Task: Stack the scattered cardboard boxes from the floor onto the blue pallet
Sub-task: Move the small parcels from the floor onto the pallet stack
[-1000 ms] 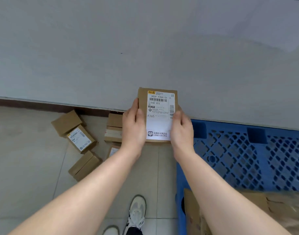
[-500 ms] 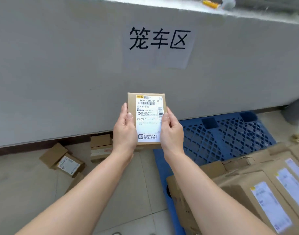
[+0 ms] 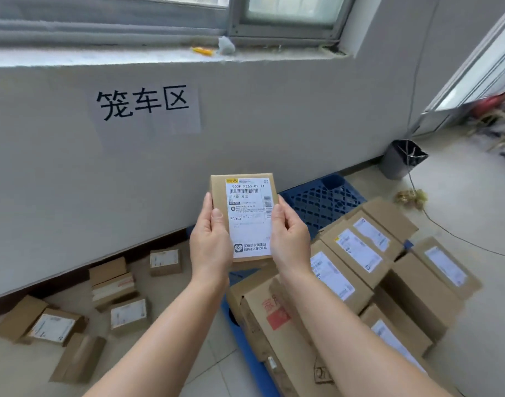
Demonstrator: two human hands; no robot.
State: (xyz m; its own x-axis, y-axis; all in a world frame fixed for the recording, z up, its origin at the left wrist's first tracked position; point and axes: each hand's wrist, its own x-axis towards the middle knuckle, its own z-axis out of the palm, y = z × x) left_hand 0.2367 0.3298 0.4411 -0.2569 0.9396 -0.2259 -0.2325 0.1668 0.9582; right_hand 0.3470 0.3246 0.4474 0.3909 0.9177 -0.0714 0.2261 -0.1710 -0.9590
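Both hands hold one small flat brown cardboard box with a white shipping label [image 3: 247, 222] up in the air, its label turned toward the camera. Gripping the box's left long edge, the left hand [image 3: 209, 247] lays its thumb on the bare cardboard of the front face. The right hand [image 3: 291, 239] grips the right long edge, thumb on the margin of the label. The box stands upright on its short end, clear of everything below, in line with the left edge of the blue plastic lattice pallet [image 3: 322, 200].

Only the pallet's far corner, by the grey wall [image 3: 274, 124], is bare. Larger brown labelled cartons [image 3: 357, 253] cover the rest, packed side by side up to its near and right edges.

On the pale tiled floor [image 3: 194, 351] left of the pallet, several scattered brown cardboard boxes [image 3: 113, 285] lie along the foot of the wall, some with the label up.

A white paper sign with black characters [image 3: 148, 107] is stuck on the wall. Beyond the pallet's far right corner, a grey round bin with a black liner [image 3: 400, 161] stands on the floor.
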